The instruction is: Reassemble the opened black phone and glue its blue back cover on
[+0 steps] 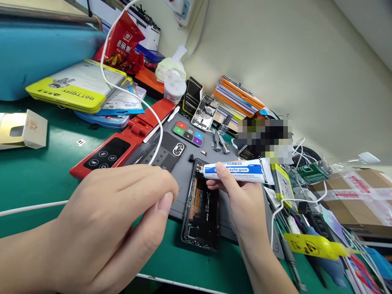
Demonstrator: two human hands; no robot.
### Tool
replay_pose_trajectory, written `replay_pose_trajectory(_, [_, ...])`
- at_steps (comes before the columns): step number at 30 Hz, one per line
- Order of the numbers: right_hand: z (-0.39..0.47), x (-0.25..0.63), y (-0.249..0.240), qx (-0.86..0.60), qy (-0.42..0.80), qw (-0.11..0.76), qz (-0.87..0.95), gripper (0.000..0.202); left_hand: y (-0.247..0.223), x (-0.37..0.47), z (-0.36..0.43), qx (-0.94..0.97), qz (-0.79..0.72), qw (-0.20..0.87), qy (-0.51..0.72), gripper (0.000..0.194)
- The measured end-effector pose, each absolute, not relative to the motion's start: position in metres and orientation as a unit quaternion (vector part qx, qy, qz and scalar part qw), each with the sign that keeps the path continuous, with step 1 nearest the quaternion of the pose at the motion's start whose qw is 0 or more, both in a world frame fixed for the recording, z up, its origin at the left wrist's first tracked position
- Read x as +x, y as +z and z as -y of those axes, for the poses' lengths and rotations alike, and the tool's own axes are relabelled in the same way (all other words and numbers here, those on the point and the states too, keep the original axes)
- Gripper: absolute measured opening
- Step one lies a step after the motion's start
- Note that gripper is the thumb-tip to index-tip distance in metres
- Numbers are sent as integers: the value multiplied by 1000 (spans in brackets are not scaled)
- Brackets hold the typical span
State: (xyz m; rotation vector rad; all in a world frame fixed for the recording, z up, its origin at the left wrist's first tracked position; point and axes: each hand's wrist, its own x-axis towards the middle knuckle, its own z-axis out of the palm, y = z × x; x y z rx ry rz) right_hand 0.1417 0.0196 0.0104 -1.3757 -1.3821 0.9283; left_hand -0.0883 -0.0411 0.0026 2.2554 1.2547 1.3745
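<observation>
My right hand (245,200) is wrapped round a white and blue glue tube (239,170). The tube lies level, its narrow end pointing left over the top of an opened phone (203,212). The phone shows its dark inside and an orange flex strip. Closer to the camera, my left hand (122,220) is closed with thumb and forefinger pressed together; anything in the pinch is hidden. A white cable (159,130) runs down behind this hand. Beyond it, a dark phone back cover (165,151) with a camera cutout rests on the grey mat (180,196).
A red device (102,153) with touch buttons stands left of the mat. Stacked battery boxes (79,87) are behind it. Another opened phone (206,112) and small grey tools (221,143) lie farther back. At right are a cardboard box (352,196) and a yellow bottle (315,245).
</observation>
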Motion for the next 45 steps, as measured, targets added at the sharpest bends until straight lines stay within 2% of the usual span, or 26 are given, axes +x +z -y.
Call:
replay_pose_trajectory(8, [-26, 137, 13, -555, 381, 481, 562, 15, -2, -91, 34, 786, -379, 91, 480, 17])
replay_pose_trajectory(19, [-36, 139, 11, -562, 366, 475, 570, 27, 2, -90, 40, 781, -409, 100, 462, 16])
replay_pose_trajectory(31, [-46, 137, 13, -554, 363, 484, 572, 20, 0, -90, 37, 788, -397, 112, 457, 18])
replay_pose_trajectory(45, [-47, 139, 11, -563, 363, 475, 571, 27, 0, -89, 37, 787, -394, 116, 460, 19])
